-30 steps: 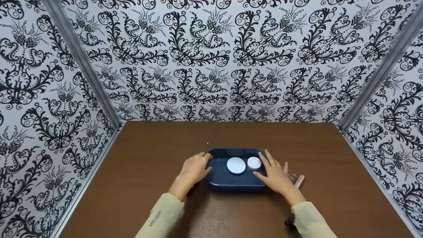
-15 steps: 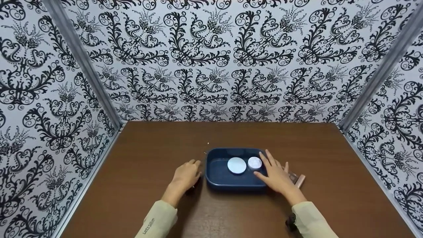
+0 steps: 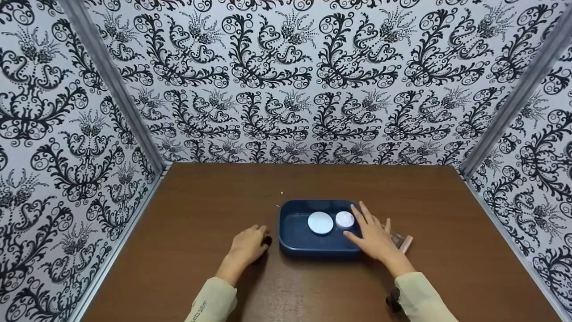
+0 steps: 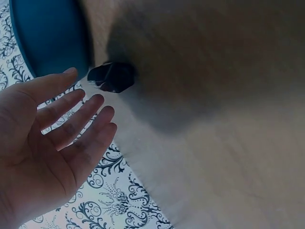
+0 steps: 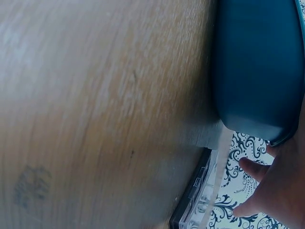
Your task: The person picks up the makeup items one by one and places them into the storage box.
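Observation:
My left hand (image 3: 247, 245) is low over the table, just left of the blue tray (image 3: 319, 250). Beside its fingertips lies a small glossy black object (image 4: 113, 77), its kind unclear. In the left wrist view the fingers are loosely extended with a gap between thumb and fingers, and nothing shows in the palm. My right hand (image 3: 374, 239) lies spread over the tray's right rim. Its fingertips are close to a small white round container (image 3: 344, 219); whether they touch it I cannot tell. A larger white disc-shaped item (image 3: 320, 223) sits left of that container inside the tray.
Right of my right hand lie a flat case with a clear lid (image 5: 198, 191) and a pinkish tube (image 3: 405, 244), partly hidden. Patterned walls (image 3: 286, 89) enclose the brown table (image 3: 214, 188) at the back and sides.
My left hand has come off the tray's left rim and moved left and toward me, near the black object. The right hand has stayed in place.

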Action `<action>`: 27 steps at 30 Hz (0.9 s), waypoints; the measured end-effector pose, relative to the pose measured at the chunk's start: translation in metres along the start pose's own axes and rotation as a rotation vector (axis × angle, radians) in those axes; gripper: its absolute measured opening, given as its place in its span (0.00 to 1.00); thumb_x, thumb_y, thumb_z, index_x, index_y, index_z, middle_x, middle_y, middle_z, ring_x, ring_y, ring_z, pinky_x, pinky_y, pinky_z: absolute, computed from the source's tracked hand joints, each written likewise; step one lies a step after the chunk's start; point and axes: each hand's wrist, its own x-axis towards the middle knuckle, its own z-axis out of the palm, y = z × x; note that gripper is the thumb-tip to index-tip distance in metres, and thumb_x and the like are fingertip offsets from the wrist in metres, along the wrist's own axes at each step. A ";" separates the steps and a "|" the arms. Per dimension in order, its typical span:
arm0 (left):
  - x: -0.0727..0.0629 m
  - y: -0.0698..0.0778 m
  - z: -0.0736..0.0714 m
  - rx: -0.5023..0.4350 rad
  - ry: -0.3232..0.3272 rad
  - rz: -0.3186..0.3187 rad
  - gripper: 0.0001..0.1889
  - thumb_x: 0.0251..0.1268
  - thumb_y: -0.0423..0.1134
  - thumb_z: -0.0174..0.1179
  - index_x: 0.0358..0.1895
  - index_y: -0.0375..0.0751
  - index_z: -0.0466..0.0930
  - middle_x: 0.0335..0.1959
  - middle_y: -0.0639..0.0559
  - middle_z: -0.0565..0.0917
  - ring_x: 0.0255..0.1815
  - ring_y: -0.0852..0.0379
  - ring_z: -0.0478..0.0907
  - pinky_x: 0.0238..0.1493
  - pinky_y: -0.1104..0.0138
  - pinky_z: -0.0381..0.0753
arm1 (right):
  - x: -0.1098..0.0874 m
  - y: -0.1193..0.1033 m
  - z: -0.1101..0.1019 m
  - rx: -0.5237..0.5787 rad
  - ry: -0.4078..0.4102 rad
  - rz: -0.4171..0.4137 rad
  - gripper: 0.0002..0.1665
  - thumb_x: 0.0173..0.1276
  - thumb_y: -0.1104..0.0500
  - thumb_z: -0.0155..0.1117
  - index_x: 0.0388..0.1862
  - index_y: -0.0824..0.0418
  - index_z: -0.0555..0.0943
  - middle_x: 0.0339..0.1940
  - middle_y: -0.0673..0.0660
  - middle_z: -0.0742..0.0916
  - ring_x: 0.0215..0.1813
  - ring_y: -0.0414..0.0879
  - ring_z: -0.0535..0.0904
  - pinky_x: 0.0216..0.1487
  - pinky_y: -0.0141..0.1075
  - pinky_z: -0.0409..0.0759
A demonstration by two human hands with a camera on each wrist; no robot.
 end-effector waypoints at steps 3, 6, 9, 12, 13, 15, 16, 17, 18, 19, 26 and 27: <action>-0.002 -0.002 0.003 0.002 0.002 0.005 0.16 0.59 0.38 0.70 0.50 0.41 0.81 0.45 0.43 0.84 0.46 0.44 0.84 0.45 0.53 0.85 | 0.000 0.000 0.000 -0.002 0.000 0.002 0.50 0.69 0.34 0.59 0.82 0.48 0.51 0.84 0.60 0.52 0.76 0.69 0.63 0.69 0.79 0.39; -0.003 -0.004 0.005 0.003 0.009 0.009 0.16 0.58 0.36 0.70 0.48 0.40 0.80 0.43 0.43 0.83 0.45 0.44 0.84 0.44 0.52 0.85 | 0.001 0.000 0.000 -0.002 0.000 0.003 0.50 0.69 0.34 0.58 0.82 0.48 0.51 0.84 0.60 0.52 0.76 0.69 0.63 0.69 0.79 0.39; -0.004 -0.005 0.006 -0.008 0.012 0.003 0.16 0.56 0.36 0.71 0.48 0.40 0.80 0.42 0.43 0.83 0.44 0.43 0.84 0.43 0.52 0.85 | 0.001 0.000 0.001 -0.001 0.000 0.002 0.50 0.69 0.34 0.58 0.82 0.48 0.51 0.84 0.60 0.52 0.75 0.69 0.63 0.69 0.79 0.39; -0.005 -0.006 0.008 -0.019 0.013 -0.002 0.17 0.56 0.36 0.72 0.49 0.40 0.80 0.43 0.42 0.83 0.45 0.43 0.84 0.43 0.51 0.85 | 0.001 0.000 0.000 -0.004 0.003 0.001 0.50 0.69 0.34 0.59 0.82 0.48 0.51 0.84 0.60 0.52 0.75 0.69 0.63 0.69 0.79 0.39; -0.005 -0.006 0.008 -0.024 0.012 -0.005 0.18 0.56 0.36 0.72 0.49 0.40 0.80 0.44 0.42 0.83 0.45 0.42 0.84 0.43 0.51 0.85 | 0.001 0.000 0.000 -0.004 0.004 0.001 0.50 0.69 0.34 0.59 0.82 0.48 0.52 0.84 0.60 0.52 0.75 0.69 0.63 0.68 0.79 0.39; -0.006 -0.006 0.009 -0.031 0.012 -0.008 0.18 0.56 0.36 0.71 0.50 0.39 0.79 0.45 0.41 0.83 0.45 0.42 0.84 0.42 0.51 0.85 | 0.000 0.000 0.000 -0.004 0.006 0.000 0.50 0.69 0.34 0.59 0.82 0.48 0.52 0.84 0.60 0.52 0.75 0.69 0.63 0.68 0.79 0.40; -0.006 -0.005 0.009 -0.036 0.011 -0.011 0.18 0.57 0.35 0.71 0.51 0.39 0.79 0.45 0.41 0.83 0.45 0.42 0.84 0.42 0.51 0.85 | 0.000 0.000 0.000 -0.003 0.008 -0.001 0.50 0.69 0.34 0.59 0.82 0.48 0.52 0.84 0.60 0.53 0.75 0.69 0.63 0.68 0.79 0.40; -0.006 -0.005 0.009 -0.040 0.008 -0.013 0.18 0.57 0.35 0.71 0.51 0.39 0.79 0.46 0.41 0.83 0.45 0.41 0.84 0.42 0.51 0.85 | 0.000 0.000 0.000 -0.001 0.008 -0.001 0.50 0.69 0.34 0.59 0.82 0.49 0.52 0.84 0.60 0.53 0.75 0.69 0.63 0.68 0.79 0.40; -0.006 -0.005 0.009 -0.044 0.004 -0.016 0.18 0.57 0.35 0.71 0.51 0.40 0.79 0.46 0.41 0.83 0.45 0.41 0.84 0.42 0.50 0.85 | 0.000 0.000 0.000 0.000 0.008 -0.001 0.50 0.69 0.34 0.59 0.82 0.49 0.52 0.84 0.60 0.53 0.75 0.69 0.63 0.68 0.79 0.40; -0.006 -0.005 0.010 -0.047 -0.002 -0.020 0.18 0.58 0.35 0.70 0.52 0.40 0.79 0.47 0.40 0.83 0.46 0.40 0.84 0.43 0.50 0.85 | 0.000 0.000 0.000 0.002 0.006 0.000 0.50 0.69 0.34 0.59 0.82 0.49 0.52 0.84 0.60 0.53 0.75 0.69 0.63 0.68 0.79 0.40; -0.004 -0.006 0.009 -0.103 -0.049 -0.052 0.18 0.62 0.32 0.67 0.55 0.42 0.78 0.52 0.39 0.82 0.50 0.38 0.83 0.46 0.48 0.85 | 0.001 0.000 0.001 -0.001 0.011 -0.007 0.50 0.69 0.34 0.59 0.82 0.49 0.52 0.84 0.60 0.53 0.75 0.69 0.64 0.68 0.80 0.41; -0.004 -0.007 0.008 -0.114 -0.052 -0.058 0.18 0.62 0.33 0.67 0.55 0.42 0.78 0.52 0.38 0.82 0.50 0.37 0.83 0.46 0.48 0.85 | 0.001 0.000 0.001 -0.001 0.009 -0.009 0.50 0.69 0.34 0.59 0.82 0.49 0.52 0.84 0.60 0.53 0.75 0.69 0.64 0.68 0.80 0.41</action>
